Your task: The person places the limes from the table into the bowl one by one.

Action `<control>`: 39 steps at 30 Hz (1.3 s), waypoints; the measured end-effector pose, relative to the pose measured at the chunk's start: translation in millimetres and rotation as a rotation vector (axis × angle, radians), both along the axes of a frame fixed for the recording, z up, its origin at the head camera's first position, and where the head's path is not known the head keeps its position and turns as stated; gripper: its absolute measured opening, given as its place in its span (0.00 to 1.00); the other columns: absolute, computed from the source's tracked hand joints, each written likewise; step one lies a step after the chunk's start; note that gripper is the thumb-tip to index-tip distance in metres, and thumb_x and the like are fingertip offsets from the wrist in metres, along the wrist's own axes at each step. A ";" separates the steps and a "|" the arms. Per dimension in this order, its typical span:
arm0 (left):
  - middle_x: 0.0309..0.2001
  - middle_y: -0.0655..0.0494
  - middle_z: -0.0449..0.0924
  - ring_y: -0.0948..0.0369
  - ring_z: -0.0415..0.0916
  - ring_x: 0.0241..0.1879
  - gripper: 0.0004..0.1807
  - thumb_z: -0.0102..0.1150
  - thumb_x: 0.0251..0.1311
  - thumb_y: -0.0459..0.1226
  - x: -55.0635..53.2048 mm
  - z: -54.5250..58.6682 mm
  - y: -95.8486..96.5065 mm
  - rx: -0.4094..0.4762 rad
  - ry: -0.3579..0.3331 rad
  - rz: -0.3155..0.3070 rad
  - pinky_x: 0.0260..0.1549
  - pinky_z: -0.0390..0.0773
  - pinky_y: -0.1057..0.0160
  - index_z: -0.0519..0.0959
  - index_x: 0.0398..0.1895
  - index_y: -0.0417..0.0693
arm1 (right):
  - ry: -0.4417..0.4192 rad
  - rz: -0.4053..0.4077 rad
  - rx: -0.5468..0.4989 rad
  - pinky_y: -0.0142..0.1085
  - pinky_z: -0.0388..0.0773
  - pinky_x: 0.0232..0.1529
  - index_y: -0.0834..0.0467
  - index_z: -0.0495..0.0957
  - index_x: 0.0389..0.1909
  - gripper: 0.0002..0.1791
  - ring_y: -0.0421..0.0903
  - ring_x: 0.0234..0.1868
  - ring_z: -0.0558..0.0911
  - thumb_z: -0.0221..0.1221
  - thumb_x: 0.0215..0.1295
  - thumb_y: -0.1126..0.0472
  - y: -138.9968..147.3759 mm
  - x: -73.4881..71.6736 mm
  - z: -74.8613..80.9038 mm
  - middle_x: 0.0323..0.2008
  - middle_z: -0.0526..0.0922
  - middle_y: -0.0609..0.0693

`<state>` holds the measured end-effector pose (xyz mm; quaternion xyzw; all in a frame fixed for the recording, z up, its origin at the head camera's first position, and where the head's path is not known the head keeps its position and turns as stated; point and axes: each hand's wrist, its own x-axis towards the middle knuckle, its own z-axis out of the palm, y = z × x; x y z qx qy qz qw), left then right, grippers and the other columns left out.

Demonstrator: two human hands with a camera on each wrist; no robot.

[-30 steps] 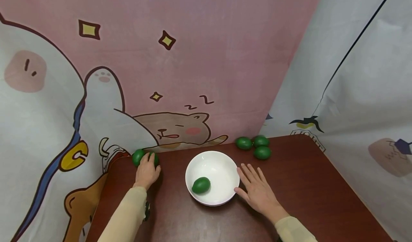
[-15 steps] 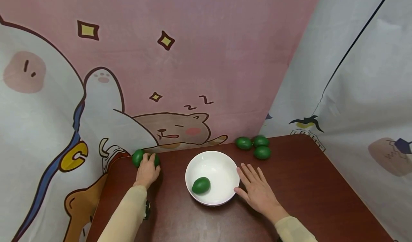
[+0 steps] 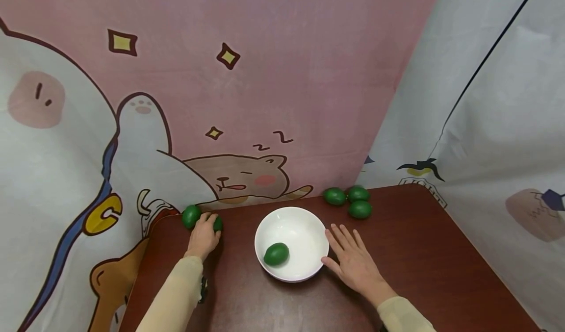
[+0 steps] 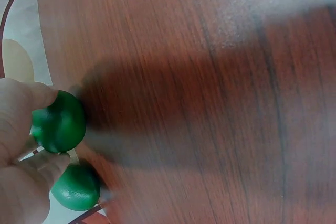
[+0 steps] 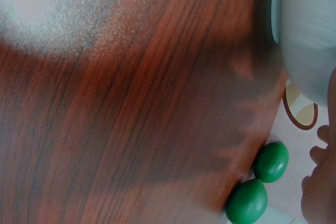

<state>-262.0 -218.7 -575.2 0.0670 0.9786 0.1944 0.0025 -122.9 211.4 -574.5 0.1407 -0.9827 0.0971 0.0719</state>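
Raise lime [image 4: 64, 124] pinched in left hand [image 3: 204, 236] clear of adjacent lime [image 3: 191, 217]; steady bowl [image 3: 306, 241] with straight-fingered right hand [image 3: 354, 264].

The left grip [image 3: 204, 236] has shifted a little to the right, and the held green fruit [image 3: 218, 224] has moved with it, slightly right and nearer. More of this fruit now shows past the grip's right side. The grip also sits farther from the second green fruit [image 3: 191, 217], leaving it less covered.
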 end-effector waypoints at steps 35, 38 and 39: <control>0.66 0.33 0.73 0.37 0.73 0.64 0.30 0.72 0.58 0.29 33.6 -0.3 9.0 0.037 0.066 -0.020 0.57 0.77 0.37 0.77 0.66 0.37 | -0.015 -0.016 0.043 0.60 0.46 0.79 0.55 0.61 0.80 0.44 0.59 0.80 0.57 0.55 0.73 0.34 -2.2 1.1 4.5 0.80 0.60 0.57; 0.65 0.33 0.73 0.36 0.74 0.63 0.30 0.73 0.57 0.29 36.4 -1.2 9.4 0.048 0.074 -0.019 0.57 0.77 0.37 0.77 0.65 0.37 | -0.013 -0.014 0.043 0.60 0.46 0.79 0.55 0.61 0.80 0.43 0.59 0.81 0.57 0.54 0.73 0.34 -2.2 1.3 4.0 0.80 0.60 0.57; 0.65 0.33 0.74 0.36 0.74 0.62 0.30 0.73 0.57 0.29 37.5 -1.6 9.5 0.054 0.076 -0.017 0.57 0.77 0.37 0.78 0.65 0.37 | -0.013 -0.013 0.040 0.60 0.46 0.79 0.55 0.61 0.80 0.43 0.59 0.80 0.57 0.55 0.73 0.34 -2.1 1.4 3.8 0.80 0.60 0.57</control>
